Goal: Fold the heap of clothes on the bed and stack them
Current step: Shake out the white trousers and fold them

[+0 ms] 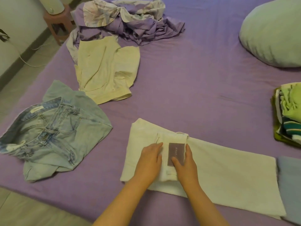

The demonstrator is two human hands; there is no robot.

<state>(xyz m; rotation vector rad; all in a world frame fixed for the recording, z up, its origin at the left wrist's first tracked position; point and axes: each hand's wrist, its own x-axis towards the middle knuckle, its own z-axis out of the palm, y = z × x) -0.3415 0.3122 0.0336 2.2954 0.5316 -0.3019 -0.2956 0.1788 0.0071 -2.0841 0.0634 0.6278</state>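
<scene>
White trousers (219,173) lie flat on the purple bed sheet (187,82), low in the middle of the frame and reaching out to the lower right. Their top part is folded over, and a purple tag (176,152) shows there. Both hands rest on this folded part. The left hand (150,158) lies flat with straight fingers, just left of the tag, holding nothing. The right hand (184,160) also lies flat, its fingers pressing on the tag and the cloth beside it, gripping nothing.

At the left of the frame sit light blue jeans (55,131), bunched up and not folded. Above them, a cream garment (105,70) lies crumpled. At the top of the frame is a purple and white heap of cloth (127,22).

At the right edge is a stack of folded clothes (288,111), green on top with stripes lower down. A pale pillow (273,33) sits in the upper right. A blue cloth (290,185) touches the trouser ends at the lower right. A pink stool (57,22) stands on the floor at the upper left.
</scene>
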